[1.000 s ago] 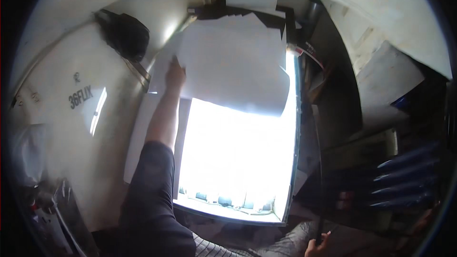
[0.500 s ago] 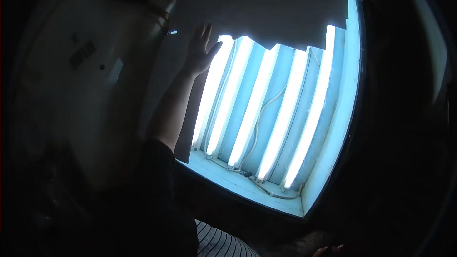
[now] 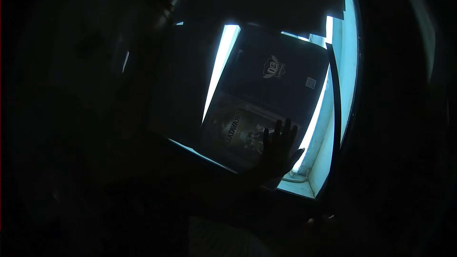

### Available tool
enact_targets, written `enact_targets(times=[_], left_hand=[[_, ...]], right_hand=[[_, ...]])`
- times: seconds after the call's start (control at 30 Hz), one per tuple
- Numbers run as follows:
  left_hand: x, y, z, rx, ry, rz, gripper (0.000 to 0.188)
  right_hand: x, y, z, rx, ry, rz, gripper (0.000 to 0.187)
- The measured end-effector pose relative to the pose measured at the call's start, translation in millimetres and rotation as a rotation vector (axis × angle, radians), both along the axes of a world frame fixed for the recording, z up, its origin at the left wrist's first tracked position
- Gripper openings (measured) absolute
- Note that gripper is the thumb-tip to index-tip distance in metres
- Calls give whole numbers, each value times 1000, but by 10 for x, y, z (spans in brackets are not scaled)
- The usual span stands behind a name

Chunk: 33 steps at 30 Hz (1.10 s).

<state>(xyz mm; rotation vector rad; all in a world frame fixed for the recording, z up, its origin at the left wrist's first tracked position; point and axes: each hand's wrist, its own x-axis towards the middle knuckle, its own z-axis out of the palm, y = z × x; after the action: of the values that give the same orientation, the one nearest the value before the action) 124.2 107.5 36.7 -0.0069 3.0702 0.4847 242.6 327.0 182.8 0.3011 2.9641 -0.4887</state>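
A dark printed sheet [image 3: 281,97] lies over the lit tubes of a light box [image 3: 350,62], its upper half dark blue with an emblem and its lower half carrying a picture. My left hand [image 3: 278,150] rests on the sheet's lower right part, palm down. Its fingers are spread and its thumb points toward the sheet's right edge. Bright light shows along both long sides of the sheet. I do not see my right hand; small lit spots near the lower edge are too dark to name.
A dark board or sheet with a ragged lower edge [image 3: 266,2] covers the far end of the light box. Another dark panel [image 3: 183,81] covers its left side. A narrow dark strip [image 3: 337,95] runs down the right side. A cable [image 3: 296,179] lies in the near right corner.
The printed sheet now covers most of the tubes, and the view is much darker. My left hand has moved from the far left panel to the sheet's near right part. A dark strip has appeared at right.
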Motion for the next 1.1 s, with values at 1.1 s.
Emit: enact_targets(times=[1.1], left_hand=[[-2511,-1126,322,112,336,-416,50]], right_hand=[[-292,-703,-275,-210,176,4,40]])
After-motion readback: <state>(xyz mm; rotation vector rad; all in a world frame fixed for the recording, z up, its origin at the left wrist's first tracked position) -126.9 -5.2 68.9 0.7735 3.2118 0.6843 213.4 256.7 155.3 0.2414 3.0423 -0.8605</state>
